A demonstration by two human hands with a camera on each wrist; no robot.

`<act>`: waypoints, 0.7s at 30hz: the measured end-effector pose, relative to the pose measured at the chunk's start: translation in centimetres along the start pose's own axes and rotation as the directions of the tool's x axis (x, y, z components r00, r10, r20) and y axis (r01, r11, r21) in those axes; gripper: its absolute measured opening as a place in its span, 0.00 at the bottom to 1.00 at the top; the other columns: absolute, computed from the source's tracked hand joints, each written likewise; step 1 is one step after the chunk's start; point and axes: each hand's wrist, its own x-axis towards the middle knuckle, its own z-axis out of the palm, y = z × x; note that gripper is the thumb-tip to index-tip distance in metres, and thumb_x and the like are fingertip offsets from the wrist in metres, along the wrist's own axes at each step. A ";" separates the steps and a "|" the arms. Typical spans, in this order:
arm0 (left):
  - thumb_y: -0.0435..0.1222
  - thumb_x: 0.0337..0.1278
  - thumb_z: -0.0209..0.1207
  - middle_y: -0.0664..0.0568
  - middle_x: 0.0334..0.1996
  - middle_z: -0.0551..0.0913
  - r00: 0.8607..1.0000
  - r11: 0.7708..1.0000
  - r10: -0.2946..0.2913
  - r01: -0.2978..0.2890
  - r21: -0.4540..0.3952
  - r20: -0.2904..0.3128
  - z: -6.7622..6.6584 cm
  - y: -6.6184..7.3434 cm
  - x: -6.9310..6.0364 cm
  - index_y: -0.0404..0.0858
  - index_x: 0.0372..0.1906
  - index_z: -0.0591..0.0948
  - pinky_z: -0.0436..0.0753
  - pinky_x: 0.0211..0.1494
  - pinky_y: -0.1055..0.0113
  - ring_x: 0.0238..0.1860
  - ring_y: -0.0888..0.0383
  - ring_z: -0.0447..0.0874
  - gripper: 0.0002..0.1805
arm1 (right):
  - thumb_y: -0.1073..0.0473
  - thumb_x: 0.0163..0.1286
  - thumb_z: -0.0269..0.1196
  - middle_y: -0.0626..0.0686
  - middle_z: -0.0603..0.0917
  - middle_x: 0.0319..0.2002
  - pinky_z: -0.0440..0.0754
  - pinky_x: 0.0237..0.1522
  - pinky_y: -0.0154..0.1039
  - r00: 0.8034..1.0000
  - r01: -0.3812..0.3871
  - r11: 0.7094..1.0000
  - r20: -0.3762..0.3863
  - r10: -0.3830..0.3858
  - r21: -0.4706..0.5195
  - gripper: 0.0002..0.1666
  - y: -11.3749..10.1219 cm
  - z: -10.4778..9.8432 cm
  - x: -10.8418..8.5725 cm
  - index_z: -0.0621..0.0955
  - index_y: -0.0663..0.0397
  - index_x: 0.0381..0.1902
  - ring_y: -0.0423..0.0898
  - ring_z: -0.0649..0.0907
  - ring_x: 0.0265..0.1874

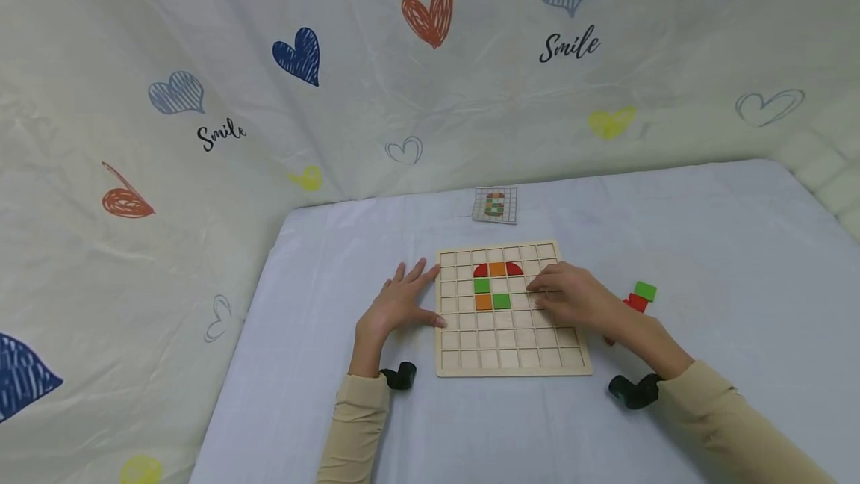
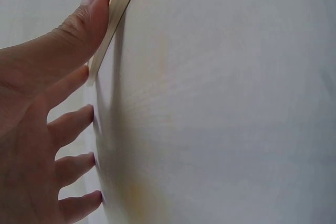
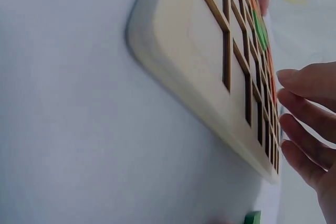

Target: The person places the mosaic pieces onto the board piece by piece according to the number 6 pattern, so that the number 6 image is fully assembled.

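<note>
A wooden grid board (image 1: 470, 368) lies flat on the table. Set in its cells are two red rounded pieces (image 1: 514, 269), an orange square (image 1: 497, 269) between them, and below these a green square (image 1: 481, 285), a second orange square (image 1: 484, 302) and another green square (image 1: 502, 301). My left hand (image 1: 396, 301) is spread at the board's left edge, its thumb touching the rim (image 2: 118, 11). Over the board's right side hovers my right hand (image 1: 571, 293), fingers loosely bent beside the thumb. No piece shows between its fingertips in the right wrist view.
A small printed card (image 1: 495, 205) with a coloured grid pattern lies behind the board. Right of it, a loose green block (image 1: 646, 291) and a red block (image 1: 637, 302) sit partly behind my right forearm. A white curtain (image 1: 363, 118) with hearts stands behind the table.
</note>
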 end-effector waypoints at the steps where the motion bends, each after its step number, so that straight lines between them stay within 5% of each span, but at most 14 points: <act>1: 0.54 0.46 0.77 0.53 0.84 0.49 1.000 1.000 -0.002 0.002 -0.001 0.002 0.0 0.0 0.0 0.54 0.82 0.60 0.47 0.83 0.38 0.84 0.39 0.36 0.58 | 0.68 0.62 0.72 0.51 0.88 0.42 0.86 0.45 0.47 1.000 -0.001 1.000 -0.002 0.001 -0.006 0.11 0.2 -0.1 -0.2 0.89 0.57 0.43 0.51 0.84 0.44; 21: 0.53 0.47 0.77 0.51 0.84 0.49 1.000 1.000 0.003 -0.003 0.002 0.003 -0.2 0.3 -0.2 0.52 0.82 0.60 0.48 0.82 0.36 0.84 0.37 0.37 0.57 | 0.70 0.58 0.73 0.55 0.89 0.45 0.86 0.49 0.56 0.994 -0.095 0.991 -0.066 0.089 -0.092 0.15 3.2 -2.2 -4.4 0.89 0.58 0.45 0.56 0.85 0.48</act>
